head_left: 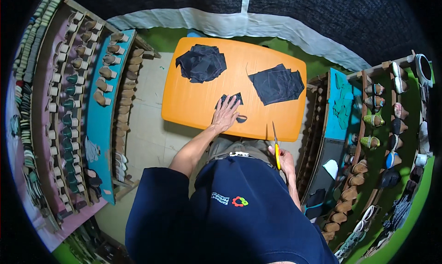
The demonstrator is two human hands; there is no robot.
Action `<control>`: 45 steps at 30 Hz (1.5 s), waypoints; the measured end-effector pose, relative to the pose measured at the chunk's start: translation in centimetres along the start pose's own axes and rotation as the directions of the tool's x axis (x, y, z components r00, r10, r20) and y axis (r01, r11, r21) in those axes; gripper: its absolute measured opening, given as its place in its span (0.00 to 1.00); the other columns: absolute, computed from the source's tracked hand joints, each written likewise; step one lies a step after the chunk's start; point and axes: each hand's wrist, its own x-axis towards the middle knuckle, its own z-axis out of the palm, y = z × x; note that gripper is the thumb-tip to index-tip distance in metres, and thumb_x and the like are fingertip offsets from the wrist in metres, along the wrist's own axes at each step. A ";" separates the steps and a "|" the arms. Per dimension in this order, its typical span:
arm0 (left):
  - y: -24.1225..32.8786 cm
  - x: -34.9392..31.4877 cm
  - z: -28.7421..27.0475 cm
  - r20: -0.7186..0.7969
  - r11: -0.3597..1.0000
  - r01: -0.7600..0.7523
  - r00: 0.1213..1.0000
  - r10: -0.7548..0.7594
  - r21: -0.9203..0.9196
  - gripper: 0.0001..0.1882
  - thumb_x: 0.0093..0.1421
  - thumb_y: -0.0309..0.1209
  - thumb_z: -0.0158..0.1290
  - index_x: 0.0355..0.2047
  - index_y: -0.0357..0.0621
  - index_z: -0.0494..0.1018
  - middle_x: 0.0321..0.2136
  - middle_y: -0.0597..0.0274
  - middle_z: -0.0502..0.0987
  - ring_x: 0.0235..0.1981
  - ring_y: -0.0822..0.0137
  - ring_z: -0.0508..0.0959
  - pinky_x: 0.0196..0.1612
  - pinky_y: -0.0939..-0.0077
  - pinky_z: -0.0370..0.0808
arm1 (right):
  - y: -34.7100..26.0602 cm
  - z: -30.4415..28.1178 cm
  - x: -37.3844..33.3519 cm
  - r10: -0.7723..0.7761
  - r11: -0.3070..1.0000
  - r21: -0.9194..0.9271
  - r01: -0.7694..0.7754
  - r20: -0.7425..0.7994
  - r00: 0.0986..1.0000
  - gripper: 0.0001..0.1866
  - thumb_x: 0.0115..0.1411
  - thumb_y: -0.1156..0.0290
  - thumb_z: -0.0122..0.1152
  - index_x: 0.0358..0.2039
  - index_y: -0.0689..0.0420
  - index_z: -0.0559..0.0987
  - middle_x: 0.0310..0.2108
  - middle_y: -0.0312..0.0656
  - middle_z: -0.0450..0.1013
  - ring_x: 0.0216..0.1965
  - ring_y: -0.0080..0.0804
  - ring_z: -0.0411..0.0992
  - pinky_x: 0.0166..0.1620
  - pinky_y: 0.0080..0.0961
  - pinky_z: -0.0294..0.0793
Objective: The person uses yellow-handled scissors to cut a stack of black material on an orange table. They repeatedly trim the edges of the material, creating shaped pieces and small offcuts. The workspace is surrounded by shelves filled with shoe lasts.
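My left hand [224, 115] lies with fingers spread on a small piece of black fabric [237, 98], near the front edge of an orange table [202, 111]. Just right of that hand is a small dark oval piece [241, 119]. At the table's front right, my right hand [286, 161] grips a pair of scissors by the yellow handle [277, 156], their blades [275, 131] pointing away from me. A heap of black fabric pieces [201, 63] sits at the far left of the table. Another stack of dark fabric [277, 84] lies at the right.
Racks with rows of shoes [70, 132] stand on the left beside a blue board [99, 126]. More shoe racks [368, 116] line the right, with a blue panel holding green scraps [341, 100]. A dark patterned curtain [313, 15] hangs behind the table.
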 end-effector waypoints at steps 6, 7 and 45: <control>0.8 -11.4 -0.7 0.025 0.998 0.009 1.000 -0.007 -0.068 0.28 0.68 0.43 0.47 0.66 0.50 0.64 0.69 0.57 0.58 0.71 0.53 0.52 0.71 0.41 0.43 | 0.1 0.6 -0.6 -0.015 1.000 0.015 0.015 0.017 1.000 0.38 0.49 0.30 0.67 0.21 0.61 0.77 0.17 0.39 0.70 0.22 0.28 0.67 0.30 0.31 0.68; 0.9 -12.7 -1.0 0.031 0.996 0.012 0.999 -0.009 -0.092 0.27 0.68 0.42 0.48 0.65 0.50 0.65 0.69 0.57 0.59 0.71 0.53 0.53 0.70 0.39 0.42 | 0.1 0.7 -0.8 -0.013 1.000 0.007 0.013 0.025 1.000 0.38 0.49 0.31 0.67 0.21 0.61 0.77 0.17 0.40 0.70 0.22 0.29 0.67 0.30 0.31 0.68; 19.7 -4.1 6.4 0.357 0.868 0.006 0.913 0.198 -0.497 0.12 0.61 0.37 0.57 0.37 0.44 0.83 0.36 0.50 0.83 0.39 0.56 0.83 0.43 0.60 0.79 | 9.8 -13.2 4.6 -0.137 0.986 -0.095 0.138 0.012 0.990 0.35 0.53 0.35 0.63 0.29 0.62 0.81 0.21 0.52 0.76 0.27 0.49 0.77 0.36 0.41 0.74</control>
